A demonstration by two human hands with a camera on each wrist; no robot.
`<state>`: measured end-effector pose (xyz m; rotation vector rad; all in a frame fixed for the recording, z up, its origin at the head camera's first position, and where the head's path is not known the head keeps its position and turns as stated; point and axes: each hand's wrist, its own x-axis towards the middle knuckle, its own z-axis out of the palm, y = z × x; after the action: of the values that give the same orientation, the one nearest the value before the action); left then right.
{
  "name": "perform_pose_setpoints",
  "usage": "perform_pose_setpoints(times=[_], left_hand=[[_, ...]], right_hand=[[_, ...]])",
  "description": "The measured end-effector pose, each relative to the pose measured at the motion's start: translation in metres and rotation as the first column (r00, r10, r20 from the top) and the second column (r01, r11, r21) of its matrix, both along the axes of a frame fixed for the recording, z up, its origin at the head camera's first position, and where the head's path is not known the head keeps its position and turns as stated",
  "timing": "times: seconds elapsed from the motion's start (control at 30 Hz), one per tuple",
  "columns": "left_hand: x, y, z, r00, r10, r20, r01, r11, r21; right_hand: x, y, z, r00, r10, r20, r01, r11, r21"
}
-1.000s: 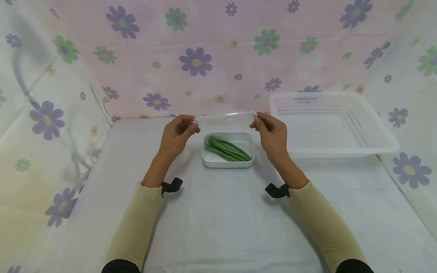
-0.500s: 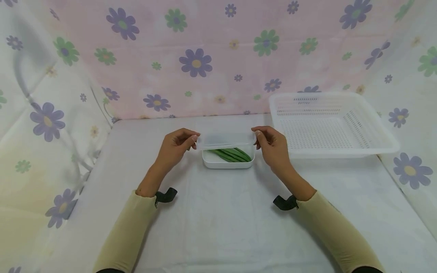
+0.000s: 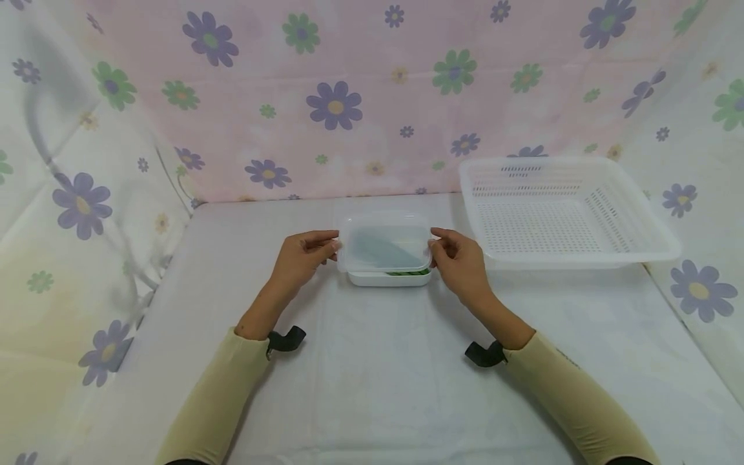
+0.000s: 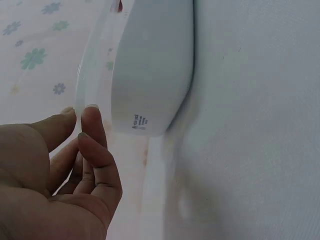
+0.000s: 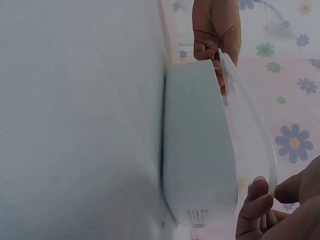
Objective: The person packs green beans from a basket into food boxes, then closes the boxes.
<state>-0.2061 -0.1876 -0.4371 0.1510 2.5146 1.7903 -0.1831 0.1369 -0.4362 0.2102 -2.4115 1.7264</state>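
Observation:
A clear plastic lid [image 3: 385, 242] is held level just above a white rectangular container [image 3: 372, 279]. Its left edge is pinched between the thumb and fingers of my left hand [image 3: 308, 255]. On the opposite edge, my right hand [image 3: 462, 261] pinches it the same way. Green beans [image 3: 409, 273] in the container peek out below the lid's front edge; the others are blurred behind the lid. Both wrist views show a gap between the lid [image 5: 260, 125] and the container's rim, and small printed text on the container's wall [image 4: 150, 70].
A white perforated plastic basket [image 3: 564, 223] stands at the back right of the white-covered table [image 3: 372, 387], close to my right hand. Flower-patterned sheets [image 3: 372, 148] hang at the back and both sides.
Both hands have come down and slightly nearer with the lid. It was raised behind the container, then tilted over it; now it lies nearly flat above and hides most of the beans.

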Motion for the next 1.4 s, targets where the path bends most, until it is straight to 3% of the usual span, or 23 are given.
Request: perform_pose_setpoints(times=[0.2, 0.43, 0.67, 0.9, 1.4], left_hand=[[0.001, 0.005, -0.003, 0.999, 0.031, 0.023, -0.032, 0.999, 0.012], [0.001, 0.009, -0.01, 1.0, -0.003, 0.019, 0.004, 0.999, -0.041], [0.002, 0.011, -0.01, 1.0, -0.022, 0.005, 0.022, 0.999, -0.039], [0.001, 0.01, -0.012, 0.998, -0.048, 0.037, 0.049, 0.999, -0.021], [0.001, 0.008, -0.011, 0.987, -0.093, 0.131, 0.094, 0.996, -0.005]], right_hand=[[0.003, -0.002, -0.001, 0.998, -0.059, 0.01, 0.058, 0.996, 0.067], [0.001, -0.002, -0.006, 0.996, -0.094, 0.005, 0.093, 0.989, 0.113], [-0.002, -0.001, -0.011, 0.994, -0.109, 0.012, 0.106, 0.984, 0.142], [-0.004, -0.002, -0.012, 0.993, -0.113, 0.022, 0.108, 0.979, 0.17], [-0.007, 0.0, -0.019, 0.997, 0.015, -0.08, 0.009, 0.959, 0.282]])
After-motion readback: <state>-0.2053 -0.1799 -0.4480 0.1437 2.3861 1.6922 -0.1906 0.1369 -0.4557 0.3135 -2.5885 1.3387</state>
